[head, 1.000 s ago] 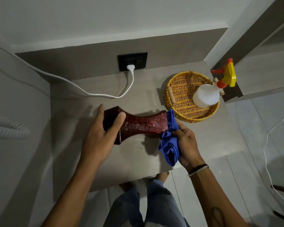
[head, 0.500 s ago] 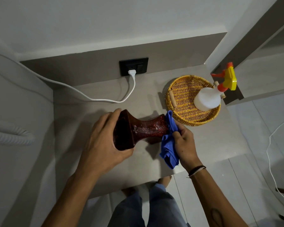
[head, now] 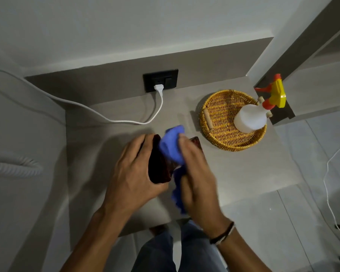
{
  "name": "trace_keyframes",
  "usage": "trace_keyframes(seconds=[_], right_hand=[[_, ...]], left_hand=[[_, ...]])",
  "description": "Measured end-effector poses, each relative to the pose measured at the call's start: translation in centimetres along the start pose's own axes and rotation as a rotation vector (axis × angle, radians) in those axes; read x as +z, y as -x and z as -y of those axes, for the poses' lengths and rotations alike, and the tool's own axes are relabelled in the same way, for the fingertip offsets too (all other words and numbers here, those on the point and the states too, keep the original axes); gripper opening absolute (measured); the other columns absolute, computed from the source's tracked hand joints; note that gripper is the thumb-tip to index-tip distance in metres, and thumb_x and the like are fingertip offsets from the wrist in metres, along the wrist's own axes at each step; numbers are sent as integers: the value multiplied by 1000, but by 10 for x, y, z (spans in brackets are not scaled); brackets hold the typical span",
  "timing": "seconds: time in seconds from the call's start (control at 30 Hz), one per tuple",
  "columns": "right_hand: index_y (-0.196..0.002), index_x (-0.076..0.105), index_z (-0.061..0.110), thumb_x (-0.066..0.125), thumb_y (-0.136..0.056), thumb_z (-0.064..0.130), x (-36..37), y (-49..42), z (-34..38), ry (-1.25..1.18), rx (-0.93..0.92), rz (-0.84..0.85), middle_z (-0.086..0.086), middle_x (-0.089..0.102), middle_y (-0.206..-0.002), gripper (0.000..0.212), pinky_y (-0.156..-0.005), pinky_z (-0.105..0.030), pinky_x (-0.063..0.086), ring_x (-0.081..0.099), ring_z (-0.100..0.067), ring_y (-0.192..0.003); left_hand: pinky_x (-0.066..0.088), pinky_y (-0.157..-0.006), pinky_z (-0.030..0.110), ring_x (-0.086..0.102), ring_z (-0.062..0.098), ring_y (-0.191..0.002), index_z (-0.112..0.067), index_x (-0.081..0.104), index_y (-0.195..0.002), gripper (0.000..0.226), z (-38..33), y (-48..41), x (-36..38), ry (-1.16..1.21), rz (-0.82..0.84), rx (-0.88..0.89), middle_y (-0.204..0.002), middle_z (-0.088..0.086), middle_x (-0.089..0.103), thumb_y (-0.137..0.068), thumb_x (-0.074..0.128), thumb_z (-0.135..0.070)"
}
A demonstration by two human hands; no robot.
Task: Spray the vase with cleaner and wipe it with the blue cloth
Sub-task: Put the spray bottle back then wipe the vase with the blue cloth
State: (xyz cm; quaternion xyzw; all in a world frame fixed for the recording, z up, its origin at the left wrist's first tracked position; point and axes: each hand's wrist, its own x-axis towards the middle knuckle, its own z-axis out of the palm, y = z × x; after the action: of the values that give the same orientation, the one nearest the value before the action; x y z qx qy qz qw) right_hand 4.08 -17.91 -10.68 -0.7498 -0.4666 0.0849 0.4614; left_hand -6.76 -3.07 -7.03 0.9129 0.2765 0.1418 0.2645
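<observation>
Over the near middle of the table, the left hand grips the dark red vase by one end. The right hand, somewhat blurred, clutches the blue cloth and seems to press it on the vase. The spray bottle stands in the wicker basket, far right.
</observation>
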Motion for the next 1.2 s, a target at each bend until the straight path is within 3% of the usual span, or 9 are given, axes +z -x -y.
trace_keyframes(seconds=[0.07,0.13,0.27,0.4,0.5,0.67,0.87,1.07,1.2], right_hand=[[-170,25,12,42,-111,10,11,11,-2,-1,-31,163,-6,23,-179,61,-135,-37,26,25,-23,-167],[-168,28,14,54,-106,-2,2,13,-28,68,112,254,0,18,-180,69,-136,-40,25,19,-21,-168],[-162,34,1,59,-97,-16,-25,-1,-59,208,349,221,-14,24,-173,71,-129,-58,35,28,-37,-163],[-170,24,12,43,-100,-1,12,9,2,14,64,195,-7,20,-180,74,-136,-41,24,21,-28,-167],[-171,18,17,51,-102,-2,15,14,1,-29,12,247,-4,14,-182,79,-136,-30,22,17,-24,-168],[-161,37,-1,63,-90,-23,-16,3,-50,163,274,198,-16,25,-174,79,-129,-61,32,23,-38,-164],[-171,18,13,44,-104,0,30,10,-2,-108,46,145,-6,19,-181,74,-136,-45,22,19,-28,-168],[-161,41,3,62,-89,-21,-32,-5,-75,172,231,263,-14,33,-171,79,-128,-56,37,37,-36,-159],[-160,46,5,64,-89,-18,-75,-28,-97,294,194,188,-17,46,-166,77,-125,-41,37,49,-35,-150]], left_hand=[[46,-101,25,63,26,-122,-12,57,-145,96,4,-1,1,15,-14,4,-139,6,61,-58,82,-44],[51,-91,32,68,32,-118,-11,56,-144,104,9,1,-1,-34,-6,-45,-140,9,63,-51,92,-39],[52,-89,36,67,34,-118,-13,54,-149,106,4,3,-3,-39,13,-70,-144,6,58,-54,82,-51],[49,-91,36,69,35,-118,-19,52,-145,107,1,0,-1,8,13,-91,-142,8,63,-49,96,-39],[56,-92,44,70,36,-115,-16,54,-142,109,5,4,-3,-2,10,-94,-135,12,67,-46,101,-35],[52,-87,36,69,38,-114,-5,60,-145,108,-5,4,-4,-38,38,-136,-136,14,66,-47,100,-29],[50,-95,38,68,37,-111,-5,65,-132,92,-5,-9,-7,2,77,-132,-124,13,69,-47,100,-19],[55,-91,40,64,34,-114,-7,61,-139,103,-14,-18,-18,-116,115,-82,-129,10,65,-45,100,-25],[56,-96,43,61,33,-122,-8,58,-147,111,-31,-38,-21,-229,178,-95,-138,9,62,-49,102,-35]])
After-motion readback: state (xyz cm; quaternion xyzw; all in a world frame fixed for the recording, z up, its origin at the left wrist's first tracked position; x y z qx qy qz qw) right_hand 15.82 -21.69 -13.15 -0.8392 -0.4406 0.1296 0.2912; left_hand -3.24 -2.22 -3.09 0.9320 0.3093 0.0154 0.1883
